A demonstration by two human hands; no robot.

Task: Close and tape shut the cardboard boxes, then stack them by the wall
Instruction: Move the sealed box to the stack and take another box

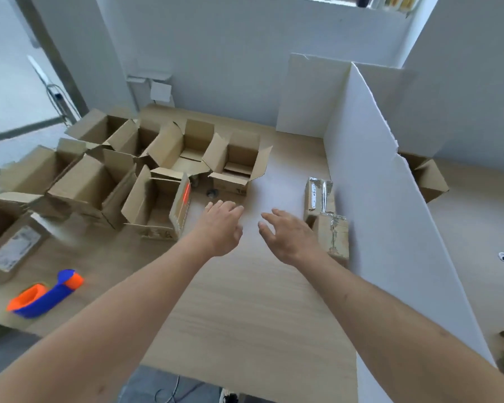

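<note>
Both hands, left hand [220, 225] and right hand [288, 235], reach forward empty with fingers spread over the surface [245, 301]. Two taped boxes [326, 216] sit by the white wall [370, 199] at centre right; several open boxes [157, 170] wait at left, with the tape dispenser [45, 293] at lower left.

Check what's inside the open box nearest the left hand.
The open box shows only bare cardboard walls and floor. Its near corner is hidden by its own front flap, so small items there can't be ruled out.

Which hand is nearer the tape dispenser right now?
Left. The left hand hovers over the table, up and right of the tape dispenser; the right hand is farther right, beside the taped boxes.
</note>
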